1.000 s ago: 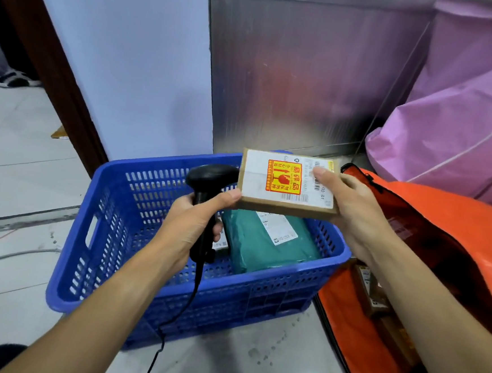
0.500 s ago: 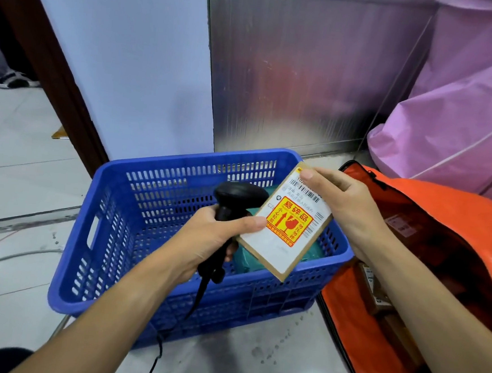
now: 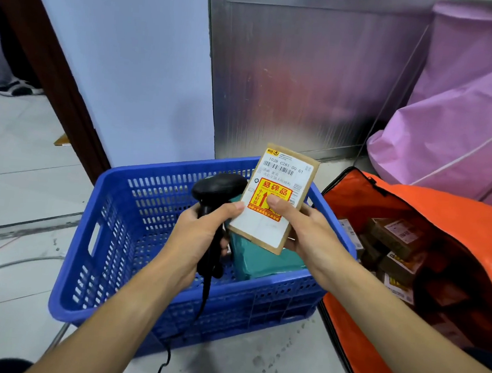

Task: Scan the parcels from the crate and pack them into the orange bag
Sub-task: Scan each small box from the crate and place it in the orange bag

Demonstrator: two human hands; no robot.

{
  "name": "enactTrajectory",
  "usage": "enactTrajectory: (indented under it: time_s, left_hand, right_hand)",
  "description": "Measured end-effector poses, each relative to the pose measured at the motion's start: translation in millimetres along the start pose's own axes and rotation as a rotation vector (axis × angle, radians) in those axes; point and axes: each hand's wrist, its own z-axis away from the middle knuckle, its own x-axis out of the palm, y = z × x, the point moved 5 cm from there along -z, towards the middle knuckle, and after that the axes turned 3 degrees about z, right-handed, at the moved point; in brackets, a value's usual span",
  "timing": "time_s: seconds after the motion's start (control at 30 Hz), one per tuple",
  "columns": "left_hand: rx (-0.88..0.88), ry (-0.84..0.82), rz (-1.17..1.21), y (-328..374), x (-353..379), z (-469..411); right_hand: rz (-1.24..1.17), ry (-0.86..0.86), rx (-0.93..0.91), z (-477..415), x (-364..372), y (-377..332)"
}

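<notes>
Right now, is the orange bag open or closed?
Open. The orange bag gapes at its mouth, and brown parcels lie visible inside.

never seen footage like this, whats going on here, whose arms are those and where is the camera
There is no machine here: a person is working with two bare hands. The single picture comes from a wide-angle camera worn on their head. It looks forward and down, so the arms reach in from the bottom edge.

The left hand grips a black barcode scanner. The right hand holds a flat brown parcel upright, with its printed side facing the camera.

Below the hands, a blue crate stands on the tiled floor with a green parcel inside. To the right is an open orange bag with several brown boxes already in it.
</notes>
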Motion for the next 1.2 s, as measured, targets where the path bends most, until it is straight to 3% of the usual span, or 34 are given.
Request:
enactTrajectory:
  time_s: [0.13,0.47,1.2]
  left_hand:
    - [0.081,0.032,0.008,9,-5,1]
    - [0.083,-0.108,0.046,11,3,13]
    - [-0.004,-0.196,0.022,11,6,25]
  right_hand:
    - [0.143,0.134,-0.046,-6,-16,-1]
    - [0.430,0.361,-0.033,-22,-49,7]
    - [0.398,0.374,-0.063,-26,-58,6]
